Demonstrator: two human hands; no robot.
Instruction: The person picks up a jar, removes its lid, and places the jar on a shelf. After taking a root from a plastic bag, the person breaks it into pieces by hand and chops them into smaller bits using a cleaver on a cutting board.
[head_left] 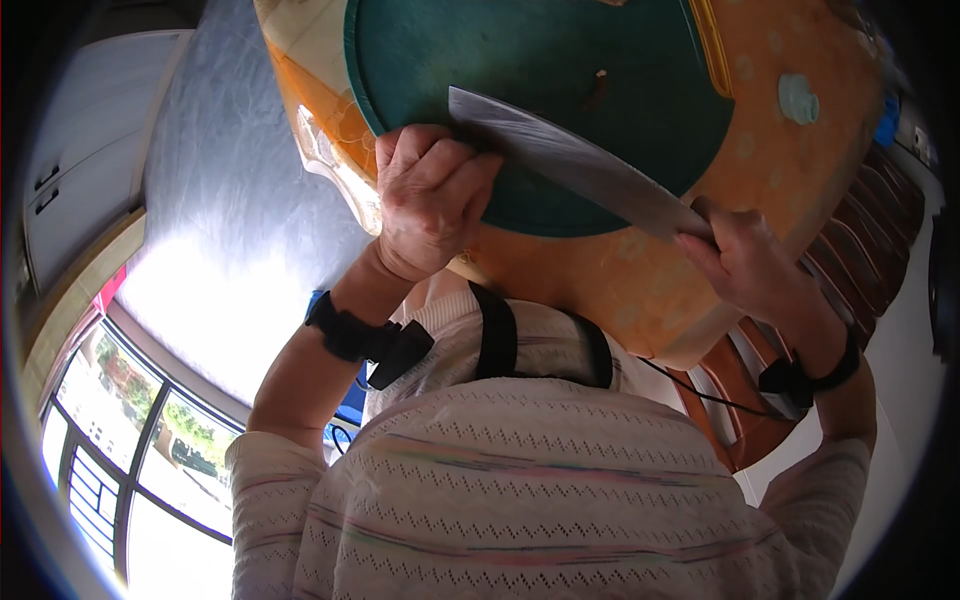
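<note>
The orange-covered table (590,285) spreads beneath and beyond both hands' fingers. On it, the round green board (420,60) has its near-left rim beside the left fingers. The broad knife (575,165) slants above the board, its handle end wrapped by the closed fingers of the right hand (738,250). The left hand (430,195) has its fingers curled together by the blade's far end; whether they touch it, I cannot tell. A pale scrap (601,73) lies beyond the blade.
</note>
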